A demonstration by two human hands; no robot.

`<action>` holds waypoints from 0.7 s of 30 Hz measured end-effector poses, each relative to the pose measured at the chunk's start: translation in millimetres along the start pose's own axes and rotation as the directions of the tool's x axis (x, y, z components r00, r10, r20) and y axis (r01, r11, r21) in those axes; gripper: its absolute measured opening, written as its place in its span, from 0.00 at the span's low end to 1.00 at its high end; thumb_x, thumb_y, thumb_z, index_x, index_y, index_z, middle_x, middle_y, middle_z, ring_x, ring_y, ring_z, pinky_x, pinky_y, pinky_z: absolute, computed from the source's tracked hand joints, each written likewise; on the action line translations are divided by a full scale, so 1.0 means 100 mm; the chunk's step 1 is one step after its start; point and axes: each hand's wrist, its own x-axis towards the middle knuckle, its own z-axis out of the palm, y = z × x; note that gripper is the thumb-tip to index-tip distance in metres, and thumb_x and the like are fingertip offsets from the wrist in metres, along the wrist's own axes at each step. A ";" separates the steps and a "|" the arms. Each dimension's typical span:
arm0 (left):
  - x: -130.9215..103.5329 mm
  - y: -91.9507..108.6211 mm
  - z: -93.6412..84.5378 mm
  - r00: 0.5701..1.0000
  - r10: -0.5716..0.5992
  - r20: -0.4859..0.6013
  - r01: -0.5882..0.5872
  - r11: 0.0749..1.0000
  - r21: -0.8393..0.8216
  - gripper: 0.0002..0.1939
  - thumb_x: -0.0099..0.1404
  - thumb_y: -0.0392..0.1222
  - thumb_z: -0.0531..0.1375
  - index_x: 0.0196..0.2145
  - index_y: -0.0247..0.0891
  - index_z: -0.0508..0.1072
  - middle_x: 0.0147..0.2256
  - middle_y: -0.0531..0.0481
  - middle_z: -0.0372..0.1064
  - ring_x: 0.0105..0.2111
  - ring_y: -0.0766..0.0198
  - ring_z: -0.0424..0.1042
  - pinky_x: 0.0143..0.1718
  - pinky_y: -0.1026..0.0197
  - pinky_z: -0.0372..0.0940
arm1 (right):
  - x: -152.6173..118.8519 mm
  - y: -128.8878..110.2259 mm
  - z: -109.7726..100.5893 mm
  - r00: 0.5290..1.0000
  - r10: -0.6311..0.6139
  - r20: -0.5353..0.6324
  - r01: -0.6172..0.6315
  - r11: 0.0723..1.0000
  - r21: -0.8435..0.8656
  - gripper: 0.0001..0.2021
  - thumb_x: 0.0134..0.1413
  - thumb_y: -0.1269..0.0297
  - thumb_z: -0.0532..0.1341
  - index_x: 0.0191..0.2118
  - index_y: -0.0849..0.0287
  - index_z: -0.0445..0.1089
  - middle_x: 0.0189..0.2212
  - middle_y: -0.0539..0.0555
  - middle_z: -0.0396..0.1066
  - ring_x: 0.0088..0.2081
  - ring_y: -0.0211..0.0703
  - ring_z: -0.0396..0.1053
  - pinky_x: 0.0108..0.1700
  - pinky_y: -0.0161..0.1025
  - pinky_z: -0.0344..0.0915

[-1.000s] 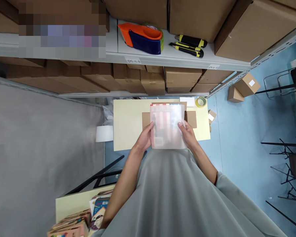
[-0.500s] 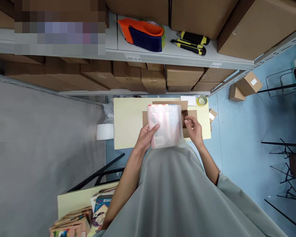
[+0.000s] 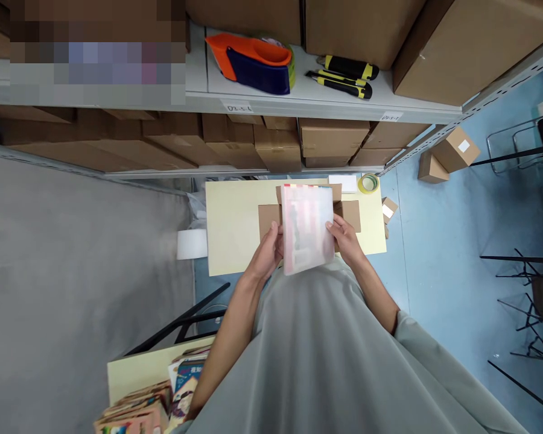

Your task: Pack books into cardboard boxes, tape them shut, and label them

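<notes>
A flat frosted plastic packet (image 3: 308, 226) with pale pink stripes showing through is held up in front of my body, slightly tilted. My right hand (image 3: 345, 238) pinches its right edge, thumb on the near face and fingers behind. At the left edge, my left hand (image 3: 266, 253) is curled against the packet, thumb upright and its fingers partly hidden. Behind the packet, an open cardboard box (image 3: 269, 220) with spread flaps stands on the cream table (image 3: 230, 226); the packet covers most of the box's inside.
A tape roll (image 3: 368, 183) and a white box (image 3: 342, 183) lie at the table's back. Overhead, the shelf (image 3: 199, 84) bears cartons, an orange and blue tape dispenser (image 3: 256, 63) and utility knives (image 3: 344, 77). Books (image 3: 185, 386) sit lower left; small cartons (image 3: 455, 147) rest on the floor at right.
The packet has turned: its label no longer shows and it looks narrower. My right hand has closed on its right edge. My left thumb has come off its face.
</notes>
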 end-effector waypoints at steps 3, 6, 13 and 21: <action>0.06 -0.01 0.07 0.996 0.068 0.060 -0.075 0.990 0.116 0.35 0.63 0.77 0.68 0.40 0.39 0.85 0.38 0.39 0.84 0.50 0.41 0.83 0.48 0.48 0.79 | 0.04 0.13 0.08 0.993 0.081 -0.087 -0.078 0.996 0.038 0.25 0.61 0.37 0.63 0.49 0.53 0.77 0.48 0.55 0.83 0.52 0.54 0.79 0.55 0.48 0.78; 0.17 -0.07 0.20 0.976 0.214 0.048 -0.219 0.959 0.180 0.29 0.58 0.66 0.76 0.46 0.41 0.85 0.51 0.41 0.83 0.57 0.45 0.80 0.57 0.50 0.76 | 0.08 0.29 0.15 0.969 0.245 0.023 -0.245 0.954 0.173 0.24 0.62 0.37 0.61 0.44 0.55 0.77 0.35 0.53 0.79 0.38 0.48 0.76 0.42 0.44 0.77; 0.26 -0.19 0.24 0.962 -0.162 0.220 0.184 0.979 -0.082 0.29 0.63 0.66 0.74 0.41 0.38 0.74 0.30 0.47 0.80 0.28 0.53 0.83 0.37 0.50 0.80 | 0.15 0.35 0.19 0.861 0.405 0.308 -0.468 0.868 0.168 0.42 0.72 0.33 0.32 0.33 0.55 0.74 0.24 0.50 0.67 0.24 0.37 0.58 0.28 0.39 0.63; 0.19 -0.11 0.22 0.946 -0.163 0.280 0.222 0.956 -0.193 0.24 0.64 0.60 0.75 0.44 0.39 0.77 0.27 0.48 0.80 0.23 0.52 0.81 0.29 0.51 0.79 | 0.12 0.23 0.19 0.872 0.355 0.337 -0.364 0.931 -0.038 0.47 0.71 0.28 0.31 0.36 0.57 0.77 0.24 0.52 0.69 0.25 0.37 0.64 0.32 0.42 0.67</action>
